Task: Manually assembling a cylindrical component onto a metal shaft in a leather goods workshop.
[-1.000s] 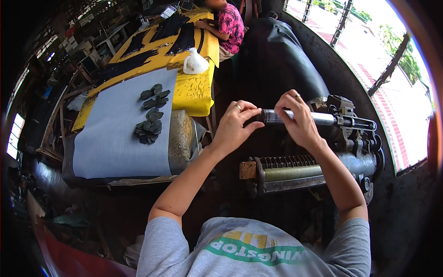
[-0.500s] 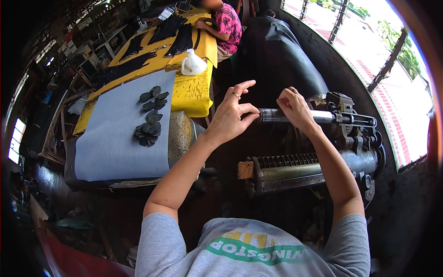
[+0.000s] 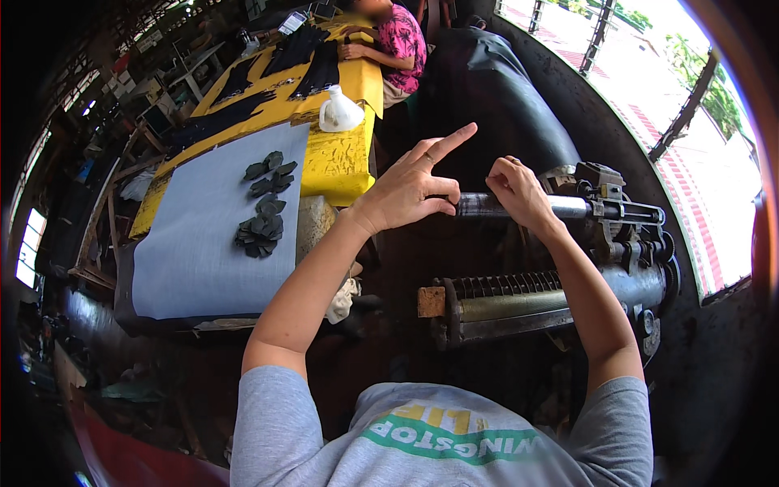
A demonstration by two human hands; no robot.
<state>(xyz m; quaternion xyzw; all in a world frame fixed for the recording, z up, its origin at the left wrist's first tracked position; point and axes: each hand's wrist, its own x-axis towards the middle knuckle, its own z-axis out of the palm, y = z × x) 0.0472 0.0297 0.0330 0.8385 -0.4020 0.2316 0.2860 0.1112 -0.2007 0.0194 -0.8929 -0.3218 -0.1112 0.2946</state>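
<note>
My left hand [image 3: 410, 191] is at the left end of the machine's upper roller [image 3: 572, 208]. Its index and middle fingers are lifted and spread, and its lower fingers touch a dark wrap [image 3: 477, 204] on the roller. My right hand [image 3: 518, 191] curls over the roller just right of that wrap, fingers closed on it. Below both hands lies a ribbed lower roller [image 3: 507, 286] with a wooden block at its left end. The dark metal machine frame [image 3: 629, 235] holds both rollers on the right.
To the left is a table with a grey sheet [image 3: 195, 243] bearing several dark leaf-shaped pieces [image 3: 264, 213]. Beyond it are a yellow cover [image 3: 341, 166], a white jug [image 3: 339, 110] and a seated person in a pink shirt [image 3: 399, 42]. A big black roll [image 3: 487, 89] lies behind the machine.
My left hand has let go of the roller's wrap and opened, its index finger rising. My right hand has stayed gripping the roller, shifted slightly.
</note>
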